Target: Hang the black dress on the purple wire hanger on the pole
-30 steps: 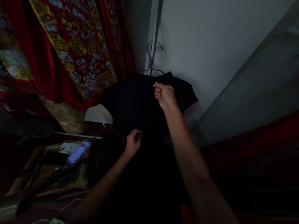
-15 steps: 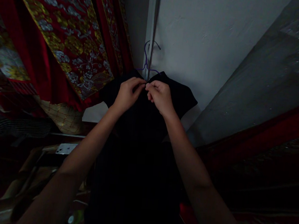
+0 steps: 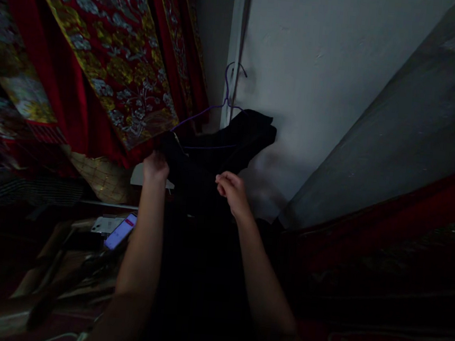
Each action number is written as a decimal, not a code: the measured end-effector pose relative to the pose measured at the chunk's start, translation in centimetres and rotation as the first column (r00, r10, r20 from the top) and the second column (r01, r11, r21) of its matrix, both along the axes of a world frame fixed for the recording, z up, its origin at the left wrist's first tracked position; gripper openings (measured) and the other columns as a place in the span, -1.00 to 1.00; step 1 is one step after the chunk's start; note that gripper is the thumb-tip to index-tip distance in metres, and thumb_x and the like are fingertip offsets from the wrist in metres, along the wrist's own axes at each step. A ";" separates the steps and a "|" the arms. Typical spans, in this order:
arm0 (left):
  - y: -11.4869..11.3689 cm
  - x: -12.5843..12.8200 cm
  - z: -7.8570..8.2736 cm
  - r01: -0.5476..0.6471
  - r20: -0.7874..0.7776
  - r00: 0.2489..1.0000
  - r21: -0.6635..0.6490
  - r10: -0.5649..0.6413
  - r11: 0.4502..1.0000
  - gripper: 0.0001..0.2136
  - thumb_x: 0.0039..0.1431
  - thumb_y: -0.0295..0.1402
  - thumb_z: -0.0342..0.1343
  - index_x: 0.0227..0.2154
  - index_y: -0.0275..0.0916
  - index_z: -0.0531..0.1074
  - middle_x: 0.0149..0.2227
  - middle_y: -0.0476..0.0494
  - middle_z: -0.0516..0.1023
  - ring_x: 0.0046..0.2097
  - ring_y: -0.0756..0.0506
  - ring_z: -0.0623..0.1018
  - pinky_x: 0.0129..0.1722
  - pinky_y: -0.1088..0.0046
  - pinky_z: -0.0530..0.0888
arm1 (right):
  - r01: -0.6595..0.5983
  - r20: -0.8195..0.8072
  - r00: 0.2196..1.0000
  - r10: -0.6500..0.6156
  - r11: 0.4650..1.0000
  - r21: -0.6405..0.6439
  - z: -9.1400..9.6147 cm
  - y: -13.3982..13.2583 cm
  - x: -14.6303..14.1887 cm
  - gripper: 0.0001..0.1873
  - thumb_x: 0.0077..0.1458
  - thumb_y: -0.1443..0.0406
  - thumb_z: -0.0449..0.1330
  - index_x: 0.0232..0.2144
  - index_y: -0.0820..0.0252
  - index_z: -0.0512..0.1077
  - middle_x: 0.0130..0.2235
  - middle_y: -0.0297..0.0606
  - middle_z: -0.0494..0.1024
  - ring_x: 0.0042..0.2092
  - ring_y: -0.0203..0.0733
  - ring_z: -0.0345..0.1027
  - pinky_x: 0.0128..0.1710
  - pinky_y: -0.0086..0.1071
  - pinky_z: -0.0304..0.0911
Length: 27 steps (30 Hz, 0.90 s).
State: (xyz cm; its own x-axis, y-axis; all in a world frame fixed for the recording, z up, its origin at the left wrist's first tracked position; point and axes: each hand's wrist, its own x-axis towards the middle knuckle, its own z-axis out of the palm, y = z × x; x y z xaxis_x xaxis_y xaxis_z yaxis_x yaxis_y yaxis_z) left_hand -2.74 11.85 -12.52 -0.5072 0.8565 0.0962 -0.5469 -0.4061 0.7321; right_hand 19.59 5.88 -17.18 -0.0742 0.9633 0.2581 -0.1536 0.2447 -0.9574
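A black short-sleeved top (image 3: pixel 203 176) hangs askew on a thin purple hanger (image 3: pixel 200 114), which is hooked at the pale upright edge by the wall. Its left shoulder is off the hanger and pulled down, so the hanger's left arm and part of its lower bar show bare. My left hand (image 3: pixel 156 167) grips the cloth at that shoulder; its fingertips are hidden in the dark fabric. At the front of the top, lower down, my right hand (image 3: pixel 229 187) is closed in a pinch at the cloth. The lower part of the top melts into darkness.
Red embroidered cloths (image 3: pixel 120 71) hang at the left, close to the hanger. Below them, a lit phone (image 3: pixel 120 231) lies by a pale phone (image 3: pixel 101 224) on a wooden chair-like frame (image 3: pixel 39 265). A translucent sheet (image 3: pixel 394 132) slopes along the right.
Both hands have left the collar. My left hand moved left and down with the shoulder, baring the hanger; my right hand moved down. A lit phone screen has come into view.
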 end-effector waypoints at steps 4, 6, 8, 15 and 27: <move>-3.3 3.4 -8.0 0.039 0.072 0.997 -0.199 -0.025 0.979 -0.77 0.20 -0.47 0.09 -0.55 -0.22 0.24 -0.62 0.10 0.30 -0.52 0.06 0.39 -0.38 0.58 0.34 | 0.064 -0.119 0.990 -0.074 0.994 -0.083 -1.4 -1.7 0.1 -0.72 0.01 0.08 0.23 -0.54 0.14 0.36 -0.67 -0.48 0.24 -0.61 -0.38 0.04 -0.59 -0.45 -0.11; -4.3 5.2 -10.2 0.076 0.084 0.995 -0.254 -0.057 0.964 -0.81 0.13 -0.46 0.15 -0.55 -0.24 0.29 -0.62 0.10 0.33 -0.54 0.06 0.39 -0.43 0.58 0.31 | 0.132 -0.087 0.986 -0.140 0.987 -0.096 -2.5 -1.4 1.0 -0.71 -0.02 0.07 0.24 -0.54 0.14 0.36 -0.64 -0.45 0.27 -0.59 -0.36 0.10 -0.57 -0.44 -0.04; -4.7 6.5 -10.6 0.102 0.083 0.993 -0.267 -0.083 0.958 -0.86 0.07 -0.45 0.21 -0.51 -0.27 0.36 -0.57 0.07 0.40 -0.51 0.06 0.42 -0.41 0.59 0.32 | 0.230 -0.007 0.973 -0.231 0.971 -0.067 -3.5 -0.9 2.0 -0.69 -0.02 0.05 0.23 -0.54 0.14 0.36 -0.60 -0.41 0.33 -0.53 -0.31 0.19 -0.50 -0.41 0.08; -7.5 11.1 -5.2 0.258 -0.310 0.926 0.106 -0.215 0.960 -0.77 0.14 -0.17 0.27 -0.35 -0.25 0.50 -0.28 -0.06 0.55 -0.17 -0.04 0.54 -0.04 0.46 0.42 | 0.080 0.082 0.993 -0.089 0.991 0.108 -3.9 -1.7 1.7 -0.56 -0.04 0.04 0.35 -0.15 0.09 0.42 -0.11 -0.21 0.55 -0.10 -0.12 0.45 -0.04 -0.25 0.36; -6.1 9.0 -8.6 0.578 -0.834 0.235 -0.293 -0.499 0.762 -0.41 0.35 0.11 -0.11 0.14 -0.27 0.40 0.14 -0.30 0.51 0.19 -0.25 0.47 0.18 0.24 0.39 | -0.099 0.374 0.927 0.017 0.974 0.202 1.9 1.7 5.5 -0.80 -0.04 0.17 0.17 -0.41 0.15 0.51 -0.39 -0.29 0.56 -0.25 -0.06 0.45 -0.18 -0.23 0.37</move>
